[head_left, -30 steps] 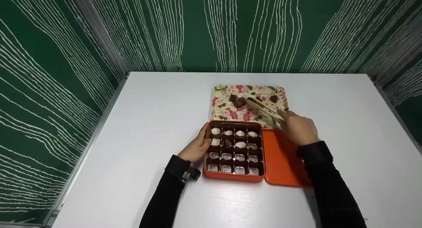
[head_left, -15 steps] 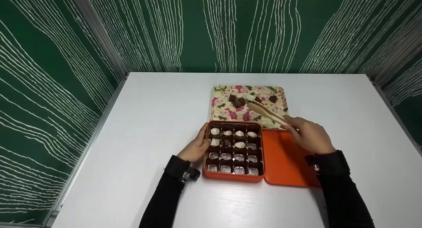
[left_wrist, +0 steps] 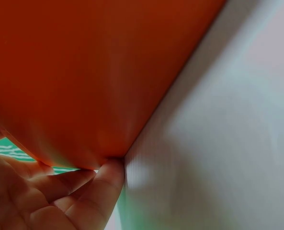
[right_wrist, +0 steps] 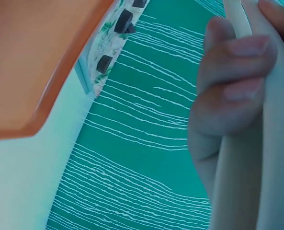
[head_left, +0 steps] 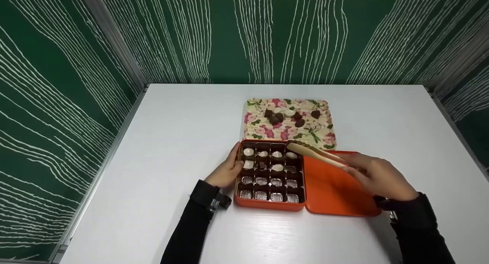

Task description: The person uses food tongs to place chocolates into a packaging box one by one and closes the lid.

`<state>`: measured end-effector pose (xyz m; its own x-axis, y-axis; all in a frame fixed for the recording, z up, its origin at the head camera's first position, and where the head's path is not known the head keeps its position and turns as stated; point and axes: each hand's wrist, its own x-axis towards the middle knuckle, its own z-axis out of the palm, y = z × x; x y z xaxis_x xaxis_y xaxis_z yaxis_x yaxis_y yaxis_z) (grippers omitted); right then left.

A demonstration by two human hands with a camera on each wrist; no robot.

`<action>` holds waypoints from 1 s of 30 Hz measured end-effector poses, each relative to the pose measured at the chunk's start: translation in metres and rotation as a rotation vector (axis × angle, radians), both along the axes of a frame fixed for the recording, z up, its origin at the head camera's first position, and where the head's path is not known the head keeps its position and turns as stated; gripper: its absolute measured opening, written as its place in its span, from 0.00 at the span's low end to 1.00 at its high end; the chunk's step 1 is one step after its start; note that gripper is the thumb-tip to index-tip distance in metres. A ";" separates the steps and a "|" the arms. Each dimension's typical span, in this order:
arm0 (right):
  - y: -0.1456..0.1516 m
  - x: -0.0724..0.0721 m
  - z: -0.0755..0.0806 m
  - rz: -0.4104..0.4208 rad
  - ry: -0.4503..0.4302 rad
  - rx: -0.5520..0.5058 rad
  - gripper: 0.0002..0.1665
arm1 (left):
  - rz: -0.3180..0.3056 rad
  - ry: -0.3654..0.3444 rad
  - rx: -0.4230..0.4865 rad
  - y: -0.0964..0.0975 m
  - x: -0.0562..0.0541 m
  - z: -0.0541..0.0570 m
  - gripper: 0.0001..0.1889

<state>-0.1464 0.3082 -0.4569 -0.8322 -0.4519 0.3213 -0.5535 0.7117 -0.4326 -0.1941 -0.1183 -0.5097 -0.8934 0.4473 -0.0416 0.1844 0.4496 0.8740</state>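
Observation:
My left hand point(head_left: 224, 174) holds the left side of an orange chocolate box point(head_left: 271, 205), thumb at the rim. In the left wrist view its fingertips touch the box's orange wall point(left_wrist: 94, 86). White pieces and one dark piece sit in the box's two far rows of compartments; the two near rows show bare clear liner. My right hand point(head_left: 382, 176) grips wooden tongs point(head_left: 315, 153), their tips over the box's far right corner. Whether the tongs pinch anything cannot be told. In the right wrist view, curled fingers wrap the pale tongs point(right_wrist: 242, 177).
A floral tray point(head_left: 263, 132) lies behind the box, bearing several dark chocolates point(head_left: 300, 123) and white ones point(head_left: 290, 113). The orange lid point(head_left: 340, 191) lies flat against the box's right side. Green walls with white lines point(head_left: 225, 34) enclose the white table point(head_left: 179, 122).
My right hand has drawn the tongs back from over the tray, towards me and rightward, to the box's far right corner. My left hand stays on the box.

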 end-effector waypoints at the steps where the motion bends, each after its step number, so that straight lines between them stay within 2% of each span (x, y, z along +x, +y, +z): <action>1: 0.001 0.003 0.001 0.011 -0.004 0.004 0.20 | 0.000 -0.001 0.000 0.000 0.000 0.000 0.37; 5: 0.003 0.010 0.003 0.048 -0.028 0.016 0.19 | 0.005 -0.006 -0.006 -0.001 0.000 0.000 0.37; 12: 0.004 0.017 0.007 0.067 -0.084 0.034 0.19 | -0.013 -0.012 -0.014 -0.001 0.000 0.001 0.37; 23: 0.002 0.019 0.012 0.059 -0.105 0.080 0.20 | 0.001 0.004 -0.024 0.000 0.001 0.002 0.37; 30: 0.002 0.015 0.009 0.058 -0.102 0.048 0.20 | 0.006 -0.002 -0.027 0.000 0.001 0.003 0.37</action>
<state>-0.1314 0.3102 -0.4484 -0.8312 -0.5134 0.2132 -0.5495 0.7009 -0.4548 -0.1930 -0.1180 -0.5069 -0.8961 0.4404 -0.0551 0.1799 0.4739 0.8620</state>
